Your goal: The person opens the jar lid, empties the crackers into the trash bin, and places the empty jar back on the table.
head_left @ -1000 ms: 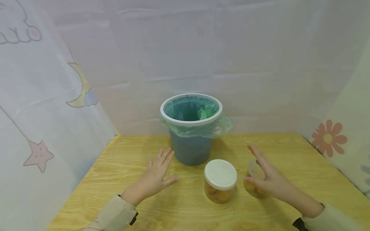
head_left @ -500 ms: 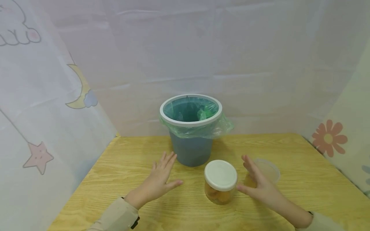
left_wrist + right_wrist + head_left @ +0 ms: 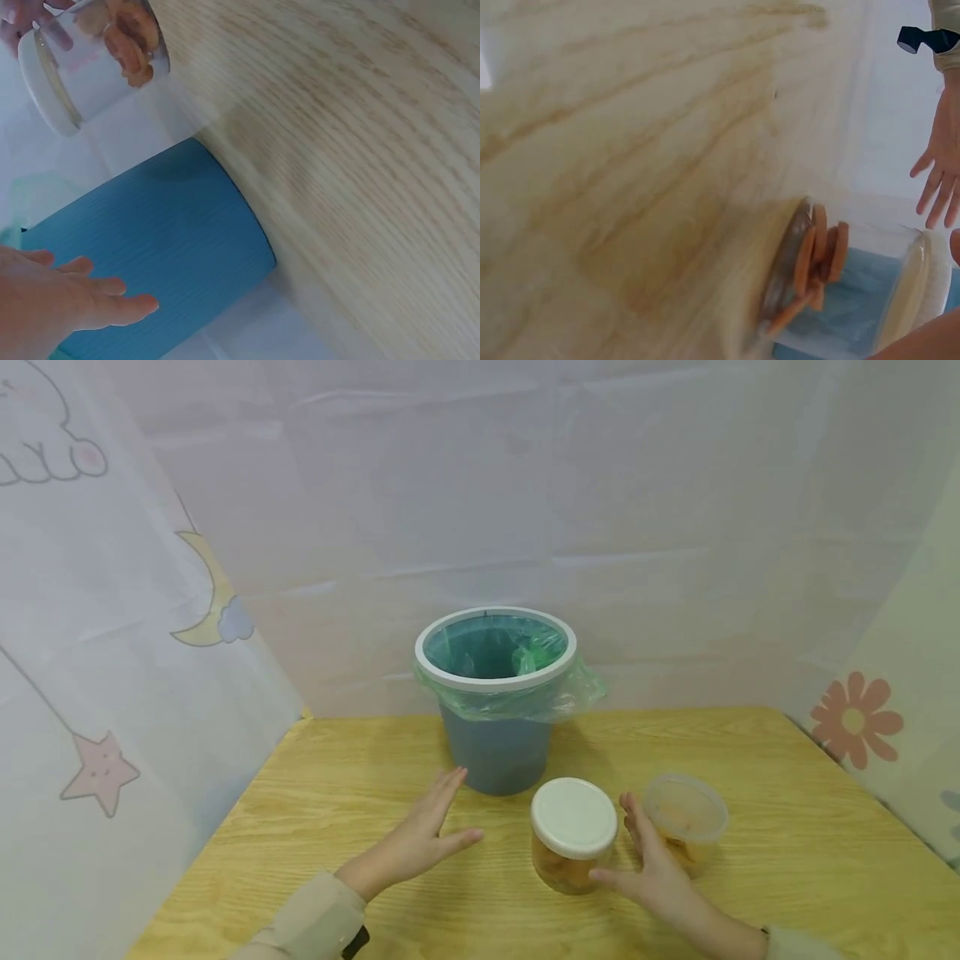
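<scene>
Standing on the table [image 3: 300, 827] is a bin [image 3: 501, 752], green bag [image 3: 517, 702] hanging from its rim. Left hand [image 3: 416, 837] is near it, fingers straight, thumb out. Right hand [image 3: 660, 877], fingers uncurled too. Lidded jar [image 3: 573, 822] is in front of the bin by the right thumb, can't tell if touching. Tub [image 3: 686, 810] is on that hand's other side.

You wear long beige fabric sleeves [image 3: 311, 917], and your left hand [image 3: 416, 843] and right hand [image 3: 658, 878] are bare. From the left sleeve's beige cuff [image 3: 948, 60] juts a narrow black strap [image 3: 940, 40] ending in a small, blocky black piece [image 3: 910, 39].
</scene>
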`<move>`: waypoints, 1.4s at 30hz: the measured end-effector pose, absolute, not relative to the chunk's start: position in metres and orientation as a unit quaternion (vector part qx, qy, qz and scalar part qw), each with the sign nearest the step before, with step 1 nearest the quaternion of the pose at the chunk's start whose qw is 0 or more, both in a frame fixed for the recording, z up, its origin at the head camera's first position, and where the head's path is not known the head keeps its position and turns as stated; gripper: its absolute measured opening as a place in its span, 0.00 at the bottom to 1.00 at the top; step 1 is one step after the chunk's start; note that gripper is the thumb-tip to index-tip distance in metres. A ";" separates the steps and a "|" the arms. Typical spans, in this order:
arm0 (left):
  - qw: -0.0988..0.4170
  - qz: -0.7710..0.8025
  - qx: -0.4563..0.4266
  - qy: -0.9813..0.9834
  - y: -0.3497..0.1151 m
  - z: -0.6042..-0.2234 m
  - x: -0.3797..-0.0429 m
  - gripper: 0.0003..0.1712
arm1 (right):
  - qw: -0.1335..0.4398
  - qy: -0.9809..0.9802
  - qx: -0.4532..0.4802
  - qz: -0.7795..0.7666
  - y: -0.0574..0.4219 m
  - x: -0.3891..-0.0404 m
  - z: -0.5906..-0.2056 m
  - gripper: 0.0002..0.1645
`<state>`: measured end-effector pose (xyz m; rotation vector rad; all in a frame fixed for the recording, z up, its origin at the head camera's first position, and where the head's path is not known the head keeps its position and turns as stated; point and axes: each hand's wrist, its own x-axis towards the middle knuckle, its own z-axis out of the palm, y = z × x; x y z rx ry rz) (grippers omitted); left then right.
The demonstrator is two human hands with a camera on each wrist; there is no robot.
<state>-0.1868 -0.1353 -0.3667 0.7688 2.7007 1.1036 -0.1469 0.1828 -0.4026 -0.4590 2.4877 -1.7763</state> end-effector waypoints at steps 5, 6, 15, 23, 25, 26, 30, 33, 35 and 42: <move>0.090 0.381 0.250 0.885 -0.136 -0.369 -0.187 0.49 | 0.067 0.800 -0.137 -0.581 0.181 -0.152 -0.410 0.72; 0.094 0.384 0.250 0.884 -0.136 -0.370 -0.187 0.49 | 0.075 0.800 -0.134 -0.581 0.181 -0.153 -0.411 0.72; 0.117 0.439 0.241 0.858 -0.129 -0.381 -0.186 0.51 | 0.123 0.780 -0.087 -0.608 0.178 -0.159 -0.418 0.73; 0.114 0.481 0.240 0.836 -0.118 -0.390 -0.187 0.50 | 0.101 0.764 -0.113 -0.627 0.173 -0.164 -0.426 0.70; 0.123 0.484 0.244 0.831 -0.116 -0.390 -0.188 0.50 | 0.097 0.767 -0.110 -0.624 0.172 -0.167 -0.427 0.70; 0.127 0.484 0.245 0.831 -0.116 -0.390 -0.189 0.49 | 0.095 0.768 -0.109 -0.624 0.172 -0.168 -0.427 0.70; 0.136 0.464 0.263 0.835 -0.111 -0.392 -0.193 0.48 | 0.102 0.766 -0.096 -0.628 0.172 -0.168 -0.428 0.69; 0.135 0.446 0.276 0.840 -0.106 -0.392 -0.197 0.48 | 0.107 0.761 -0.091 -0.634 0.173 -0.167 -0.428 0.68; 0.137 0.442 0.279 0.841 -0.104 -0.390 -0.199 0.49 | 0.105 0.758 -0.093 -0.637 0.174 -0.167 -0.429 0.68; 0.143 0.466 0.275 0.828 -0.093 -0.387 -0.205 0.52 | 0.094 0.762 -0.113 -0.631 0.174 -0.173 -0.430 0.66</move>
